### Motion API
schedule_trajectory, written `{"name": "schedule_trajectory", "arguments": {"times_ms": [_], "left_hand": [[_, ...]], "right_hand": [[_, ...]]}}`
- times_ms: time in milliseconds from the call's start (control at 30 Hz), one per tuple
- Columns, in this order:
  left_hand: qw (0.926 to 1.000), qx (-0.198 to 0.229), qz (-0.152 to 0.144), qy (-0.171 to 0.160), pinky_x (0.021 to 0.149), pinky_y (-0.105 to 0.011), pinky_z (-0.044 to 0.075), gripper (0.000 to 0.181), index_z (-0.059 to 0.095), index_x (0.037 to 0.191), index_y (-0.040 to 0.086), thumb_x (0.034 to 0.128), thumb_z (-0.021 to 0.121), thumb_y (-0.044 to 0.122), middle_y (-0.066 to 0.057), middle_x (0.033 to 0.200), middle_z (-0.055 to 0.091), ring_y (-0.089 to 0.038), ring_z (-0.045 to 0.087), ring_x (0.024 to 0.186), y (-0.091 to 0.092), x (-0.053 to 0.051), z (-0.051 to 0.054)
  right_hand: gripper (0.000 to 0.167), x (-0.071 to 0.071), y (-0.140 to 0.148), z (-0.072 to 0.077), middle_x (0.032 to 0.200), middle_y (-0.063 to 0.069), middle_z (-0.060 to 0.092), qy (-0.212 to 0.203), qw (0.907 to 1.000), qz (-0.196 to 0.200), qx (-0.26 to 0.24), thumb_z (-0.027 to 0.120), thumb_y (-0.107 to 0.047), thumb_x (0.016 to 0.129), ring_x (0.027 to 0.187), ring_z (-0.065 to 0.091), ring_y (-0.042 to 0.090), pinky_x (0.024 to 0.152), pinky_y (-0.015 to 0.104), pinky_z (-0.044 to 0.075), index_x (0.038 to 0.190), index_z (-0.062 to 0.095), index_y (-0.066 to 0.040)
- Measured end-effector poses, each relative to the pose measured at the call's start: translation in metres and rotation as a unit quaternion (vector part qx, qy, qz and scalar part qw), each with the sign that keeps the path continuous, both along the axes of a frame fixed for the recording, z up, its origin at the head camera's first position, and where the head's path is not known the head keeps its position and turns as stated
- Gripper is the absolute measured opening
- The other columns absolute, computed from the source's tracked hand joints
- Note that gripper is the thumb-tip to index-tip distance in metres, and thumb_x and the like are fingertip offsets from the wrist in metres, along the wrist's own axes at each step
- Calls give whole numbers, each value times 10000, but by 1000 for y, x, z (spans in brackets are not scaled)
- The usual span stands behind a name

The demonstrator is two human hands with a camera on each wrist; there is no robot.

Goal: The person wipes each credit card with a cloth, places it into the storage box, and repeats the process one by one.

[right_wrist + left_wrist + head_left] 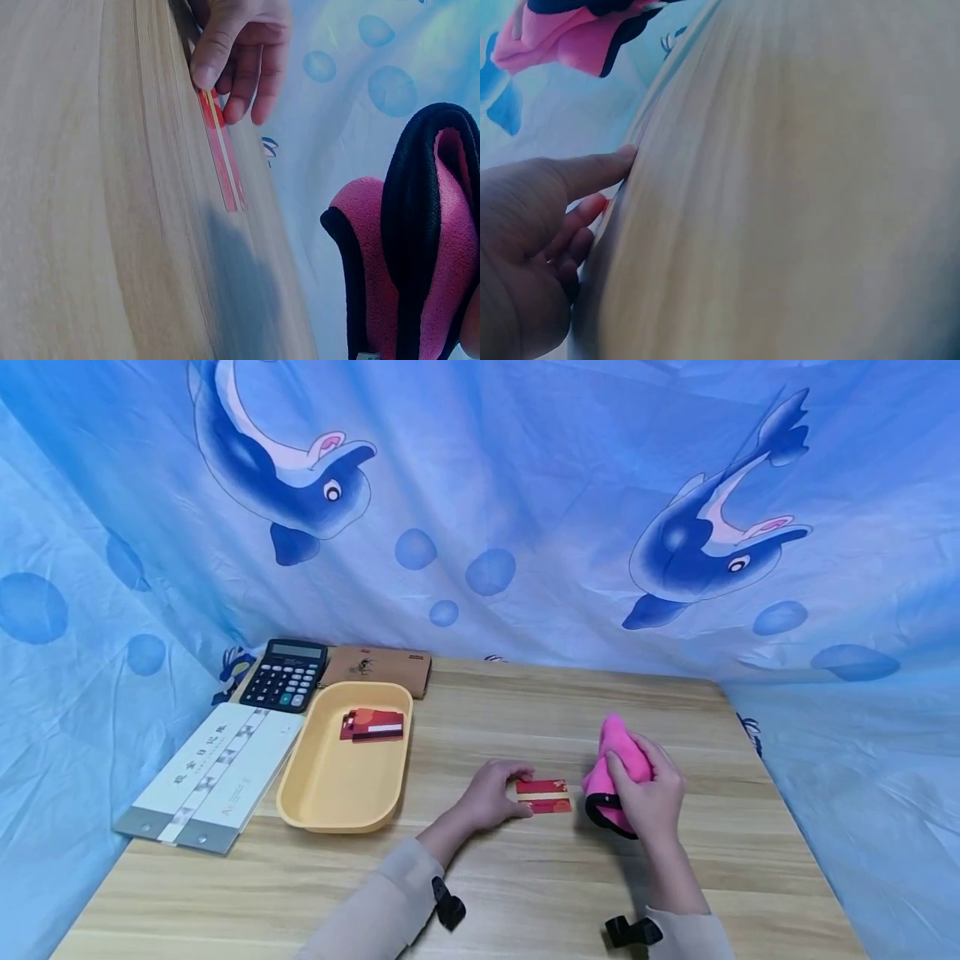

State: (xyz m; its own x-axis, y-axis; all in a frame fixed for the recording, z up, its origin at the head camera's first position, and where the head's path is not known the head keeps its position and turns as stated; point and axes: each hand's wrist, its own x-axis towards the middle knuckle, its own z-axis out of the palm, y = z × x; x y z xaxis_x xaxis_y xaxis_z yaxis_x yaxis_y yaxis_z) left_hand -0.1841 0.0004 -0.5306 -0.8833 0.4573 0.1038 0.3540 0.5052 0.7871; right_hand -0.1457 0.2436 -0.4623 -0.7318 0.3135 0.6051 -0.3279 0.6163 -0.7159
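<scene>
On the table in the head view lies a red card (543, 796) with a pale gold band across it. My left hand (495, 794) holds it at its left end, thumb at the near edge and fingers at the far edge. In the right wrist view the same card (222, 161) lies flat on the wood beside the left hand's thumb. A folded pink cloth (613, 777) with black edging is gripped in my right hand (654, 792), just right of the card. The left wrist view shows the left hand (536, 232) low against the tabletop.
Several red cards (372, 727) lie in a yellow tray (296, 806) on the left. Behind it are a black calculator (285, 677) and a brown notebook (382, 668). A white-and-grey booklet (213, 777) lies at the table's left edge. A blue dolphin-print curtain (465, 485) surrounds the table.
</scene>
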Motion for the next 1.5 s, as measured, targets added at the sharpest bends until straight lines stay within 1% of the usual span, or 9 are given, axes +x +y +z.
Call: {"name": "schedule_trajectory", "arguments": {"times_ms": [167,367,467,633,867,1000,1133,1300,1500], "left_hand": [[9996,24,-122,-244,1043,-377,444,506,685,1169,97,715,908,74,2,1146,672,-205,533,1153,-4,-1,6],[9976,535,-216,-388,947,-322,471,481,632,1124,111,724,850,-43,14,1067,608,-153,541,1025,-11,-1,4],[9960,847,-110,-272,834,-277,496,487,624,1144,121,748,837,-65,11,1098,581,-129,565,934,-16,-2,-1],[9914,1245,185,-353,716,-230,526,501,660,1217,69,767,835,-64,5,1032,627,-105,576,841,-21,-2,-5],[9824,1632,770,-474,646,-220,582,231,769,1025,-22,806,836,8,-89,854,761,-87,690,729,-22,0,1],[9695,1945,1321,-686,658,-232,586,211,773,1013,-30,823,829,43,-114,874,761,-113,702,744,-23,-3,18],[9571,2211,1699,-790,680,-259,601,165,775,1020,-7,872,792,66,-111,910,758,-196,726,804,-25,-7,44],[9418,2716,1745,-944,743,-321,633,248,729,1136,-51,898,751,16,-169,965,749,-287,748,880,-30,-11,84],[9227,3277,1864,-804,742,-312,633,284,721,1168,-41,890,757,7,-174,972,749,-209,749,821,-38,-19,124]], "right_hand": [[389,0,-1,0,1091,146,739,9,10000,46,20,865,-44,771,876,593,0,653,68,451,1142,750,-32],[389,0,-2,-2,1091,140,741,-27,10000,88,-32,864,-46,771,876,594,-12,657,66,452,1144,752,-42],[387,-1,-3,-2,1083,145,740,-2,9999,123,-31,864,-48,771,867,593,-9,651,66,455,1141,751,-36],[382,0,-5,-2,1079,149,738,-58,9998,202,-63,860,-42,775,853,597,10,641,65,467,1140,748,-30],[379,-1,-5,-3,1040,142,741,-30,9996,293,-57,864,-40,770,810,598,25,609,82,470,1132,751,-31],[382,-2,-6,-2,1067,144,738,-11,9996,283,-63,863,-36,772,834,600,18,625,74,471,1136,749,-32],[394,-3,-9,1,1087,155,735,34,9992,385,-70,860,-20,769,855,602,27,641,79,474,1145,745,-28],[399,-5,-14,8,1100,150,734,62,9987,496,-3,854,-34,780,856,602,58,638,87,474,1164,743,-39],[392,-9,-20,24,1065,146,741,385,9977,559,88,859,-25,763,818,592,49,620,97,462,1140,754,-46]]}}
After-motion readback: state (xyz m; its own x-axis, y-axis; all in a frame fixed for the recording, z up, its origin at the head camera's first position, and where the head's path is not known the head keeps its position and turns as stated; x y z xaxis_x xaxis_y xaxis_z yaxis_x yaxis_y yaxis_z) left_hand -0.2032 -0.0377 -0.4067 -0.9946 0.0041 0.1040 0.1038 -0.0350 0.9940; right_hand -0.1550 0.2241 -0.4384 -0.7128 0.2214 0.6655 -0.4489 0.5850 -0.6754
